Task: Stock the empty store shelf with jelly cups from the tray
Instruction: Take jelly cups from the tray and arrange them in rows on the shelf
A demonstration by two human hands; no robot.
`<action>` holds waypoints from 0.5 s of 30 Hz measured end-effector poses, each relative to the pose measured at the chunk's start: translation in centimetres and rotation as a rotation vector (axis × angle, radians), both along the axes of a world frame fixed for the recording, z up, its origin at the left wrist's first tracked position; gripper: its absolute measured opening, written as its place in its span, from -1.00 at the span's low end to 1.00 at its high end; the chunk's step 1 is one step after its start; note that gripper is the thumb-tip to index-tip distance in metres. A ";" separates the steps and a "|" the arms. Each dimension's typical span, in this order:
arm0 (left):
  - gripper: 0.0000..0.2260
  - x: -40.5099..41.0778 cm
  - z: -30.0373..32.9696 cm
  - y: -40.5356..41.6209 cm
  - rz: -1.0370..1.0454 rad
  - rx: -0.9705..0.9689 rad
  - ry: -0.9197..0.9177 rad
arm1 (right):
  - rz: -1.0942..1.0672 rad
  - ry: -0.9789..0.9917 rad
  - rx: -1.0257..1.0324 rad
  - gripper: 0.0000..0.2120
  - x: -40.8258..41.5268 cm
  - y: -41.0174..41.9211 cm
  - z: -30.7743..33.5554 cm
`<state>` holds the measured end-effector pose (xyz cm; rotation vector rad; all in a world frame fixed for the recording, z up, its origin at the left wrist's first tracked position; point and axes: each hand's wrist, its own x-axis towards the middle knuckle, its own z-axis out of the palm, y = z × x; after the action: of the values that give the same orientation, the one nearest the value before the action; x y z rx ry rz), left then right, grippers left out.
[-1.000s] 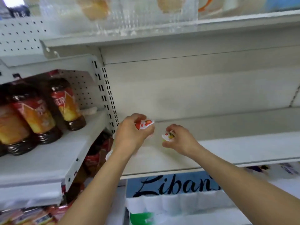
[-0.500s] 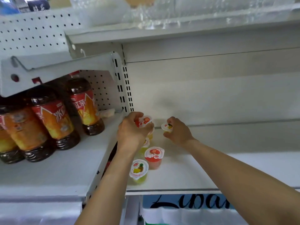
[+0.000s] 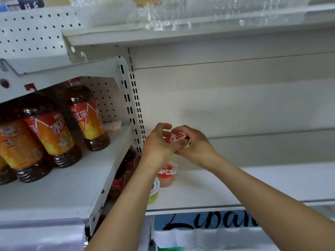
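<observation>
- Your left hand point(image 3: 159, 144) curls round a red-lidded jelly cup point(image 3: 175, 137) held above the back left corner of the shelf point(image 3: 235, 189); your right hand point(image 3: 195, 144) pinches a second cup, mostly hidden.
- Two more cups stand below: a red one point(image 3: 166, 174) and a green one point(image 3: 154, 192).
- Judging by looks, they are light, thin plastic, slippery, with a foil lid. Hold the sidewall, not the lid, and squeeze gently.
</observation>
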<state>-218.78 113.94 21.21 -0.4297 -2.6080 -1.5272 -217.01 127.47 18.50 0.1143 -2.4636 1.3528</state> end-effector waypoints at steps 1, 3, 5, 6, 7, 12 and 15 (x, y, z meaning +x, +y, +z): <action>-0.51 0.3 0.0 -0.2 -0.026 -0.012 0.002 | -0.024 0.004 -0.023 -0.53 0.1 0.2 -0.2; -0.54 1.0 -0.4 -1.3 -0.030 -0.212 0.104 | -0.066 -0.027 -0.058 -0.55 0.6 0.8 -1.3; -0.54 2.0 -1.1 -2.6 0.002 -0.543 0.264 | -0.085 -0.092 -0.055 -0.51 1.1 1.4 -2.8; -0.53 2.5 -1.4 -3.0 -0.011 -0.655 0.310 | -0.090 -0.126 -0.025 -0.49 1.1 1.5 -3.5; -0.55 2.8 -1.7 -3.2 -0.038 -0.724 0.321 | -0.092 -0.153 0.015 -0.48 1.1 1.5 -4.2; -0.68 3.0 -2.3 -3.3 -0.080 -0.807 0.365 | -0.061 -0.195 0.008 -0.48 -0.3 0.5 -5.6; -0.71 3.0 -2.2 -3.4 -0.074 -0.828 0.382 | -0.064 -0.213 -0.015 -0.43 -0.9 -0.1 -5.1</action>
<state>-215.83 110.53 19.04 -0.7770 -2.7777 -0.2424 -217.88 127.33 13.37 -0.1170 -2.6040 1.4212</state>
